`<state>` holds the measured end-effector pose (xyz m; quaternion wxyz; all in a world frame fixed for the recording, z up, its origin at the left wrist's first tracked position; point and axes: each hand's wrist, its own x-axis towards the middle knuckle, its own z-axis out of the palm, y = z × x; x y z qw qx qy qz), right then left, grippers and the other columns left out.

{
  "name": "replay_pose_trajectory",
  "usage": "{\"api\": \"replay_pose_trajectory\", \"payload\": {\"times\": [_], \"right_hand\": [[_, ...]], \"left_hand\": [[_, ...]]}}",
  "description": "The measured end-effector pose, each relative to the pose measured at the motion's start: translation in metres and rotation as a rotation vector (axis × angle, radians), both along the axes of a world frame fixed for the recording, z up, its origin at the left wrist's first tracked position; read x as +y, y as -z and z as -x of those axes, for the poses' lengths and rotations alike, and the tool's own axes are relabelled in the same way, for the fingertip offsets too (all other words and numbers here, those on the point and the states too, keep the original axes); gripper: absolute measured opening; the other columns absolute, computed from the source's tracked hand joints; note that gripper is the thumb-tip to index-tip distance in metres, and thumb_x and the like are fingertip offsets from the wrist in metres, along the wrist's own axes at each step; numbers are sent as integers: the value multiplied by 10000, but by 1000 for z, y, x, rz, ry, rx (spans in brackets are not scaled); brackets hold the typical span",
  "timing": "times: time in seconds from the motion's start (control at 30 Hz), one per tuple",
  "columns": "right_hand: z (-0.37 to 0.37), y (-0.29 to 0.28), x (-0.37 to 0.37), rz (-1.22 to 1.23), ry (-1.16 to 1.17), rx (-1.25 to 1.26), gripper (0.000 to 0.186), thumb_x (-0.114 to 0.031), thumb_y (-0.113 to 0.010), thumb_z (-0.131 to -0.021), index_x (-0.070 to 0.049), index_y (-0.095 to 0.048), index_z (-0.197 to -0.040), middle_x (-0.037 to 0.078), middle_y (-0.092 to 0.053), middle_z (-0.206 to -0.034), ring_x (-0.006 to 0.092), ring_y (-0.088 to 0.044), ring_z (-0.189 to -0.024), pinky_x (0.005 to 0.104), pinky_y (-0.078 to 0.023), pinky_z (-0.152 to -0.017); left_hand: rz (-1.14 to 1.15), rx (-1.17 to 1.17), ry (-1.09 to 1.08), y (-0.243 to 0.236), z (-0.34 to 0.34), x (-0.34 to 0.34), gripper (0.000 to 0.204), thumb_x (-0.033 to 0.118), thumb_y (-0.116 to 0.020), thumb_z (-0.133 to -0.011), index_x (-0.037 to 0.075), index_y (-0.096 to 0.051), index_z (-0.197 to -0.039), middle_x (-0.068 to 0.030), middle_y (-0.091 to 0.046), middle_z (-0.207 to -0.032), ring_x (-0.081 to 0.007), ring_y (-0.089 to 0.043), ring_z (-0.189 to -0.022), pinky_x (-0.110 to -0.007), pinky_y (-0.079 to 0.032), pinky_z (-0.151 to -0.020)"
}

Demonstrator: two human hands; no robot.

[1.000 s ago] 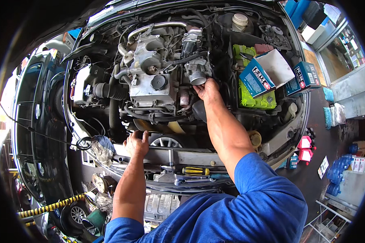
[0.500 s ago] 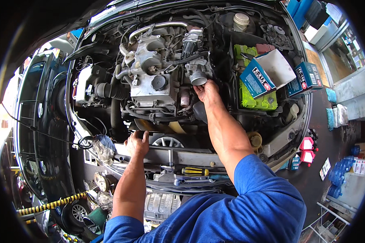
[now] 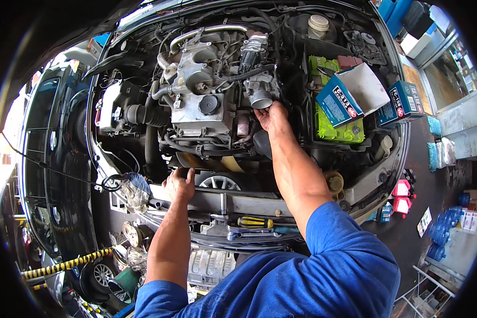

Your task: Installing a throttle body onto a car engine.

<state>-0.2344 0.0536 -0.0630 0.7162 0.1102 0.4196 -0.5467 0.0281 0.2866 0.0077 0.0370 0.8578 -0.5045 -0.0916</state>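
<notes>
My right hand (image 3: 273,117) reaches into the engine bay and grips the underside of a grey metal throttle body (image 3: 260,95). Its thumb lies by the round open mouth, and the other fingertips are partly hidden below it. My left hand (image 3: 178,186) is at the front crossmember (image 3: 249,202), fingers curled and thumb raised. Something small and dark shows between thumb and fingers; I cannot make out what it is. Left of the throttle body is the engine (image 3: 201,114), with a black oil filler cap (image 3: 209,104) on top.
A blue open carton (image 3: 340,103) lies on the yellow-green battery (image 3: 334,127), with a second blue box (image 3: 400,106) beside it. A yellow-handled screwdriver (image 3: 255,222) and wrenches (image 3: 244,233) lie along the front edge. A crumpled plastic bag (image 3: 135,192) sits at the left front corner.
Both hands keep nearly the same places. The view has shifted very slightly, and nothing is visibly taken up or let go.
</notes>
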Motion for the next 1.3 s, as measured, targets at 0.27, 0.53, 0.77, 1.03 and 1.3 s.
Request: {"api": "replay_pose_trajectory", "payload": {"times": [0.27, 0.53, 0.77, 1.03, 1.3], "right_hand": [[4, 6, -3, 35, -17, -9, 337, -246, -423, -911, -91, -504, -1200, 125, -586, -1115, 278, -576, -982, 494, -457, -864], [-1, -3, 3, 37, 12, -8, 329, -244, -413, -922, -95, -494, -1204, 129, -579, -1130, 288, -574, -994, 494, -461, -849], [3, 6, -2, 27, -24, -12, 321, -250, -417, -922, -106, -498, -1197, 117, -584, -1115, 282, -576, -988, 486, -471, -831], [8, 8, -4, 6, -23, -15, 336, -229, -399, -913, -87, -490, -1204, 123, -574, -1121, 282, -572, -998, 481, -469, -839], [3, -7, 2, 19, -31, 22, 372, -195, -371, -907, -99, -460, -1254, 116, -547, -1174, 299, -564, -1039, 578, -391, -921]], "left_hand": [[12, 8, -11, 1, 1, -1, 433, 506, -545, -839, 129, -683, -1002, -74, -656, -1061, -242, -569, -1071, -401, -331, -975], [0, -17, -17, 3, -3, 1, 459, 513, -545, -839, 114, -670, -1030, -77, -652, -1075, -246, -565, -1082, -399, -326, -985], [-1, -10, -8, -3, 4, 0, 499, 523, -545, -836, 93, -656, -1064, -83, -651, -1078, -246, -564, -1086, -398, -325, -986], [20, -18, 11, 6, 0, -1, 495, 526, -539, -841, 95, -660, -1052, -84, -653, -1063, -250, -569, -1077, -405, -335, -972], [47, -19, 17, 6, -3, 0, 469, 525, -539, -842, 111, -672, -1019, -78, -654, -1048, -252, -574, -1063, -409, -340, -963]]}}
